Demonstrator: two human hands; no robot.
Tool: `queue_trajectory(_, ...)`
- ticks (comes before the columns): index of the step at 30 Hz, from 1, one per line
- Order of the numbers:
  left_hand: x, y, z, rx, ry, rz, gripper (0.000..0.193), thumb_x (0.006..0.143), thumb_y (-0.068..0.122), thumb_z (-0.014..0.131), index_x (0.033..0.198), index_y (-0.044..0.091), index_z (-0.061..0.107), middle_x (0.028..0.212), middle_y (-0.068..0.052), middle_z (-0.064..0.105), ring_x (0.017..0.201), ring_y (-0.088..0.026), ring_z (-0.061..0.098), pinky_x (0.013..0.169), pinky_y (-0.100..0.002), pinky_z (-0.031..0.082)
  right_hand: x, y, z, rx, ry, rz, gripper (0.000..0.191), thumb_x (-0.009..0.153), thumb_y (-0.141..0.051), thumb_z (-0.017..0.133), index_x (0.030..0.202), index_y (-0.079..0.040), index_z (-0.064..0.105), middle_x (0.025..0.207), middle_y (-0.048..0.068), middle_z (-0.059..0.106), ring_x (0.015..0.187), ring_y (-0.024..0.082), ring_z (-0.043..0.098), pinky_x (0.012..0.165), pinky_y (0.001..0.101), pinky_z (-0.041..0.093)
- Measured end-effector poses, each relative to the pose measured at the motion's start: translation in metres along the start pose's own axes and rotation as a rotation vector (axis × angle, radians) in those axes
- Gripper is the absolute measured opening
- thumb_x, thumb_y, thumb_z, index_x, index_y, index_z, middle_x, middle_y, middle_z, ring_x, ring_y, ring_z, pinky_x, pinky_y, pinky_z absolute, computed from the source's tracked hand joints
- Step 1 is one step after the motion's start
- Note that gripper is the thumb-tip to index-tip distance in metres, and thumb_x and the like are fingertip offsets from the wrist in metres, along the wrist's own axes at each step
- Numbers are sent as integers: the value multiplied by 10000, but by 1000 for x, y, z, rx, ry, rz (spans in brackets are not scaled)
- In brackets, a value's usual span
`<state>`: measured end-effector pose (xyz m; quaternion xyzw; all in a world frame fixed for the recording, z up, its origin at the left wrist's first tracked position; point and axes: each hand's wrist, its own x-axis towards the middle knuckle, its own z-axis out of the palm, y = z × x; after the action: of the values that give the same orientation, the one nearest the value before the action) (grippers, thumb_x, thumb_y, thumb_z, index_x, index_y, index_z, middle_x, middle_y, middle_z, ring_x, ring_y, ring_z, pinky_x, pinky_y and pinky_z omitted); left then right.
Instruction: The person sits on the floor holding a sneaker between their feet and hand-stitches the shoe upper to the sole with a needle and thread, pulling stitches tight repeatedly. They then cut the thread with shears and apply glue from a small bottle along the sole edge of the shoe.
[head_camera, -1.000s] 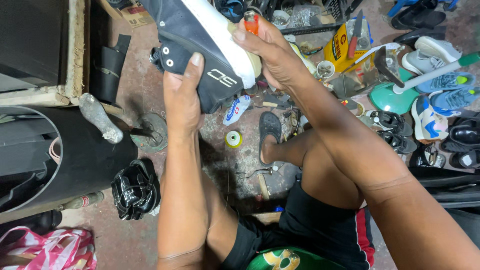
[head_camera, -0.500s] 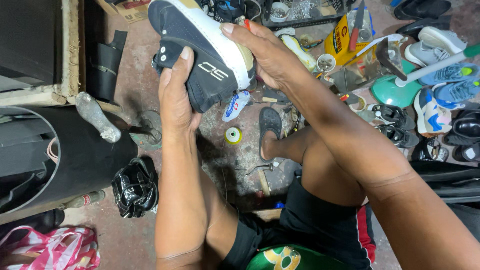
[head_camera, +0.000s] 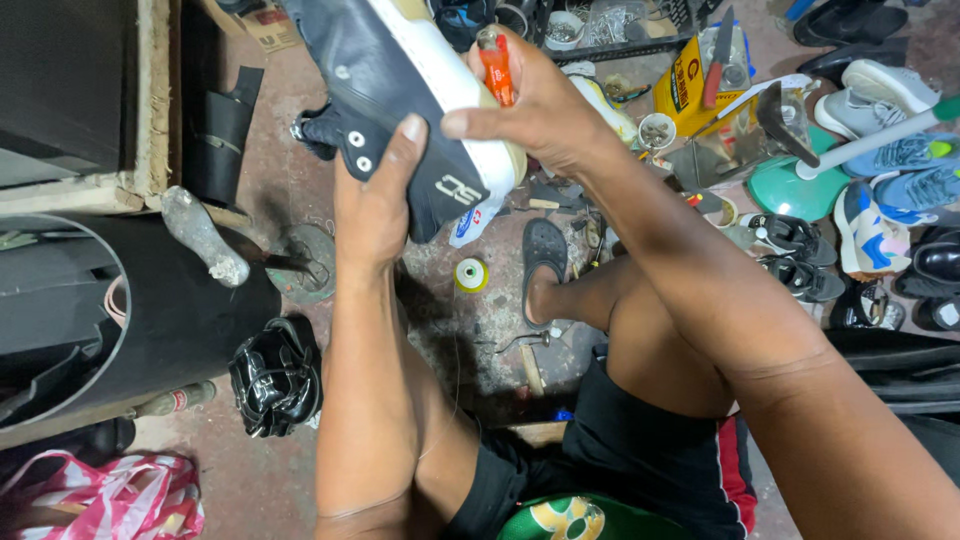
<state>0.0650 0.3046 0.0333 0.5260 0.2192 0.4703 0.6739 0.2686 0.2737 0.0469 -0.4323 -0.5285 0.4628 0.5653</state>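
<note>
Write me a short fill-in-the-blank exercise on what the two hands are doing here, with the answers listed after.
1. The left hand grips the dark upper of a ____ with a white sole.
2. The right hand holds a small tool with an ____ handle against the white sole.
3. On the floor below the hands stands a spool of ____ thread.
4. The foot on the floor wears a black ____.

Missing words: sneaker; orange; yellow; sandal
</note>
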Motion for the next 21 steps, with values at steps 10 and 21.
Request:
queue_trajectory(10, -2, 5, 5, 64, -21, -26, 367, 1017, 123, 680, 1334, -40, 594, 1226, -93, 684, 1086, -152, 662, 976, -313, 552, -4, 9, -16, -294, -47, -150, 462, 894, -127, 887, 1061, -114, 457, 1023, -22, 491, 948, 76, 472, 876, 254, 447)
queue_trajectory(21, -1, -3, -3, 34, -10, -25, 420, 983, 81, 729, 1359, -27, 576, 1246, -87, 682, 1109, -159, 661, 1013, -319, 548, -3, 10, -19, -135, -132, -201, 466, 882, -70, 846, 1081, -113, 427, 1106, -8, 492, 1023, 76, 482, 1001, 263, 441)
